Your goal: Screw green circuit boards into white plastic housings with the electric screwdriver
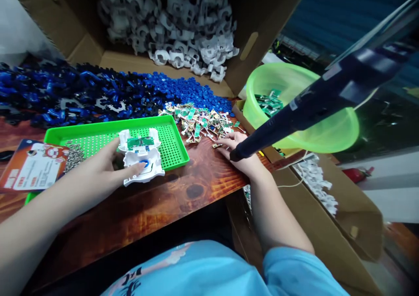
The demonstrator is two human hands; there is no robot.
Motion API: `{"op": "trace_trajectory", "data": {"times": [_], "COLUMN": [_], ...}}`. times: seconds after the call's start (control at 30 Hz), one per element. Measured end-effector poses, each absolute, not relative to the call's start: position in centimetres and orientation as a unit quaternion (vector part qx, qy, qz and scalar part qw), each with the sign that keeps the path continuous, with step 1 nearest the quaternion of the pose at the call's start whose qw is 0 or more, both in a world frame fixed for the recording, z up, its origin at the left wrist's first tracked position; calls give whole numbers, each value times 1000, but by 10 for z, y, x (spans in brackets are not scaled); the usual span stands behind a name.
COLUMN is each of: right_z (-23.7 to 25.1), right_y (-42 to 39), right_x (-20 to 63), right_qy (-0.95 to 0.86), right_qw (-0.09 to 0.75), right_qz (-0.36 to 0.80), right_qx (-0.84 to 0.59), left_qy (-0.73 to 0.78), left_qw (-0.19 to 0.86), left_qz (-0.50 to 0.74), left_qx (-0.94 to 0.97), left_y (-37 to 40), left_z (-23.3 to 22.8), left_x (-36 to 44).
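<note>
My left hand (108,167) grips a white plastic housing (142,179) over the near right part of the green basket, thumb across its lower half. In the housing's upper part sits a green circuit board (138,143), and a blue button piece (143,164) shows in the lower part, by my thumb. My right hand (244,156) is at the near right edge of a heap of small wired circuit boards (199,121). Its fingertips are closed on a small circuit board (216,146). A dark electric screwdriver (294,117) hangs in front and hides part of that hand.
A green perforated basket (176,149) holds screws (73,156) and a printed card (32,167). Behind lie blue and black parts (81,91) and a cardboard box (88,51) of white housings. At right stand a yellow-green bowl (340,132) with circuit boards and another box (353,208).
</note>
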State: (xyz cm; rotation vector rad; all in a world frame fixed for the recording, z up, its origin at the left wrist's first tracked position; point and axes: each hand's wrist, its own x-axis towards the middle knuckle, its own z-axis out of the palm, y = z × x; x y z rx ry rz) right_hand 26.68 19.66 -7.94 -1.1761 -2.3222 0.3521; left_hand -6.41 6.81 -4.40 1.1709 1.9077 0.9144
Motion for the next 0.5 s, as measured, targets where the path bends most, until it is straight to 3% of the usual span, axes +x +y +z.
{"op": "trace_trajectory", "data": {"times": [0.2, 0.4, 0.5], "right_z": [-73, -61, -56], "right_y": [215, 214, 230], "right_x": [259, 263, 261], "right_qy": [-867, -761, -684], "right_qw": [249, 365, 447], "right_qz": [198, 336, 377], "right_qx": [-385, -418, -436], "left_qy": [785, 752, 745], "left_qw": [345, 342, 297], "left_qz": [175, 131, 165], "left_qx": [483, 548, 573], "left_y": [75, 78, 77], "left_z": [-36, -35, -32], "left_x": [-67, -75, -75]}}
